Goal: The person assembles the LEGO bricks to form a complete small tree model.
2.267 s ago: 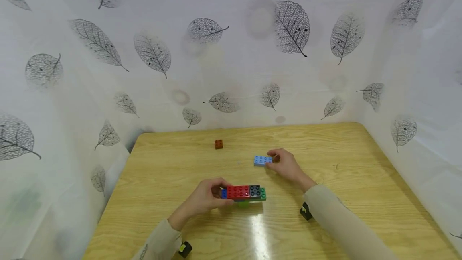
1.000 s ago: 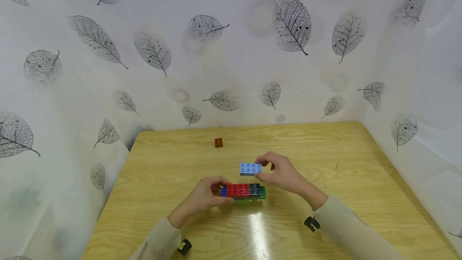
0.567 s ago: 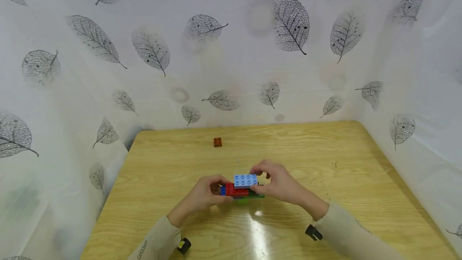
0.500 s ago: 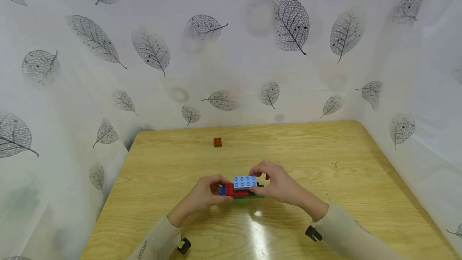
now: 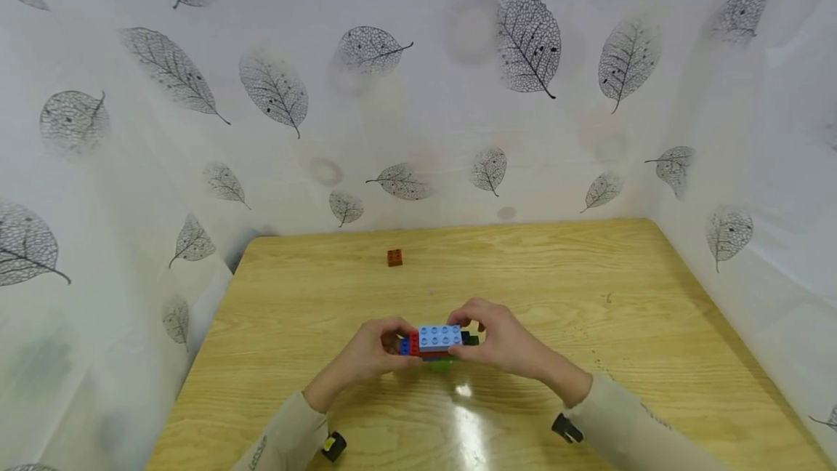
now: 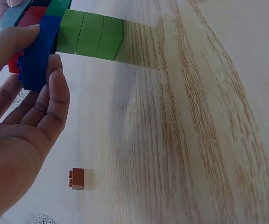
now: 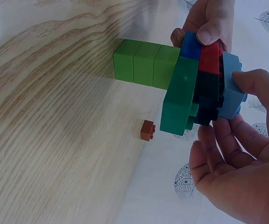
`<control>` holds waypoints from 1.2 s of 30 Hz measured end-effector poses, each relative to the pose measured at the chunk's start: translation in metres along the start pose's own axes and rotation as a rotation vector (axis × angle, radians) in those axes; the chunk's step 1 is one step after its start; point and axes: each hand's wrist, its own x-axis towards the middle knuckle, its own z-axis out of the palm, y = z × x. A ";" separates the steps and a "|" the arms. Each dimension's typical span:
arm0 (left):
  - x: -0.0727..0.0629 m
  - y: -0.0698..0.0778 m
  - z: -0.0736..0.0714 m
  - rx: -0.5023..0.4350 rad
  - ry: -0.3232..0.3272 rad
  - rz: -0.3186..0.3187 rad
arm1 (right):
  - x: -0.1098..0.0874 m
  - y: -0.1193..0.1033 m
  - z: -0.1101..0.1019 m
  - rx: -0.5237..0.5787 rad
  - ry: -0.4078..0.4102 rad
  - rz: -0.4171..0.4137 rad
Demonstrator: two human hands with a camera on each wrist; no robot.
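Observation:
A building-brick structure stands on a column of three light green bricks. Across that column lie a blue brick and a green brick. Over them are a red brick and a black brick. My left hand grips the structure's left end, thumb and fingers around the blue and red bricks. My right hand pinches a light blue brick above the red and black ones. In the right wrist view, studs show in a gap beneath the light blue brick.
A small brown-orange brick lies alone toward the back of the wooden table. A white curtain with a leaf print hangs behind the table and at both sides.
My right hand has picked the light blue brick off the table, carried it left and toward me, and lowered it onto the structure, lately shifting it slightly left. My left hand keeps its grip.

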 end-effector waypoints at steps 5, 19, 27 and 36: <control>-0.001 0.000 0.000 -0.002 0.003 0.018 | 0.001 -0.002 -0.001 0.004 -0.008 0.000; -0.001 -0.001 0.001 0.003 -0.004 0.010 | 0.003 -0.004 -0.001 0.017 -0.033 0.020; 0.000 0.002 0.003 -0.004 0.016 0.048 | 0.003 -0.004 0.001 -0.018 -0.014 -0.008; 0.006 0.010 0.006 -0.077 0.020 -0.030 | 0.000 -0.002 0.002 0.003 -0.004 -0.002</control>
